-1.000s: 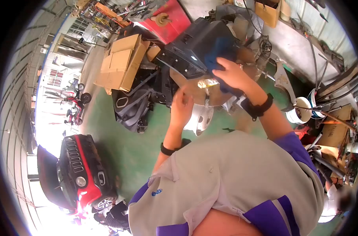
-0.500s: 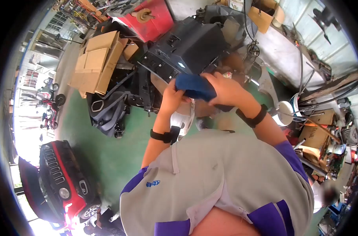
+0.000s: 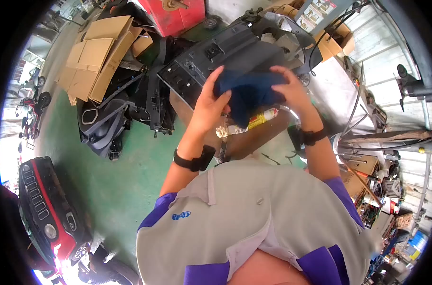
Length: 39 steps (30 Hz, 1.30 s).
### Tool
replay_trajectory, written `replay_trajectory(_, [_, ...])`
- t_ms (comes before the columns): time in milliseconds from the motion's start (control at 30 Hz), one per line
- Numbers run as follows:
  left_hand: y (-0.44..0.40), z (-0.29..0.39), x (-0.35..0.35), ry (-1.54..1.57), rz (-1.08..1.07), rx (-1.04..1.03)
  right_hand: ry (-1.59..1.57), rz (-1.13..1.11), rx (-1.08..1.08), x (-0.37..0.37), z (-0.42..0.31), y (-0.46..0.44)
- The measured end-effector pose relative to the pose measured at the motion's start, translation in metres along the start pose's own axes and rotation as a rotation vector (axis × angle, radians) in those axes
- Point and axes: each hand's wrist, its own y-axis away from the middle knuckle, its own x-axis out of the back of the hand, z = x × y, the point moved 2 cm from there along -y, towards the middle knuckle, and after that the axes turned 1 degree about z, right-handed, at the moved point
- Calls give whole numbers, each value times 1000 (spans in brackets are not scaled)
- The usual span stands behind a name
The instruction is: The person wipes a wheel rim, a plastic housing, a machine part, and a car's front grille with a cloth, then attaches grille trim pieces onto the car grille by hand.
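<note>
A dark blue cloth [image 3: 250, 92] is stretched between my hands, somewhat blurred and hanging down in the middle. My left hand [image 3: 211, 103] grips its left edge, thumb and fingers bent around it. On the other side, my right hand [image 3: 292, 92] has its fingers curled on the cloth's right edge. Just beyond the cloth lies a large black plastic panel [image 3: 201, 61], partly covered by it. Below the cloth, a yellow and red tube-shaped container [image 3: 263, 118] rests on a brown surface, next to a crumpled pale scrap [image 3: 221, 131].
Flattened cardboard [image 3: 90, 57] leans at the left, with black plastic parts [image 3: 102, 121] on the green floor [image 3: 130, 190]. A red box [image 3: 173, 16] stands at the back. A red and black toy car [image 3: 49, 213] is lower left. Cluttered tools and boxes [image 3: 368, 175] line the right side.
The cloth was bunched between close-set hands; now it is spread wider, with the hands farther apart. The view has shifted, and the yellow container shows more below the cloth.
</note>
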Motion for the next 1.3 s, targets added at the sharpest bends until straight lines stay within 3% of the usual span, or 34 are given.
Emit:
replay_trajectory(33, [-11, 5, -4, -236, 49, -116, -38, 80, -79, 11, 5, -16])
replay_trajectory(100, [-32, 14, -16, -712, 144, -348, 11, 234, 142, 23, 5, -42])
replay_trajectory(133, [-41, 14, -23, -857, 257, -523, 198, 267, 275, 23, 4, -51])
replay_trajectory(200, [-51, -4, -28, -1117, 243, -354, 573, 324, 546, 18, 3, -66])
replay_trajectory(233, [-56, -17, -31, -1244, 243, -268, 769, 158, 701, 17, 17, -77])
replay_trajectory(267, [-55, -34, -28, -1300, 233, -295, 920, 103, 687, 7, 41, -80])
replay_trajectory(300, [-51, -34, -29, -1315, 256, -251, 1069, 47, 675, -8, 56, -78])
replay_trajectory(433, [-22, -35, -42, -1378, 386, -89, 984, 22, 739, -28, 51, -54])
replay_trajectory(567, [-27, -33, -65, -1547, 455, 39, 900, -220, 835, -26, 57, -70])
replay_trajectory(600, [-34, -32, -77, -1636, 493, -57, 874, -229, 861, -23, 60, -75])
replay_trajectory(700, [-57, -32, -111, -1695, 488, 30, 767, -318, 923, 0, 74, -97])
replay_trajectory(833, [-107, -36, -135, -1638, 410, 32, 858, -110, 885, 40, 69, -117])
replay_trajectory(1000, [-153, -43, -142, -1443, 450, -194, 943, 27, 744, 80, 55, -147])
replay_trajectory(1167, [-114, -48, -126, -1583, 551, -85, 1108, 46, 780, 42, 46, -130])
replay_trajectory(1300, [-64, -47, -95, -1590, 672, -19, 1091, -55, 964, -16, 45, -91])
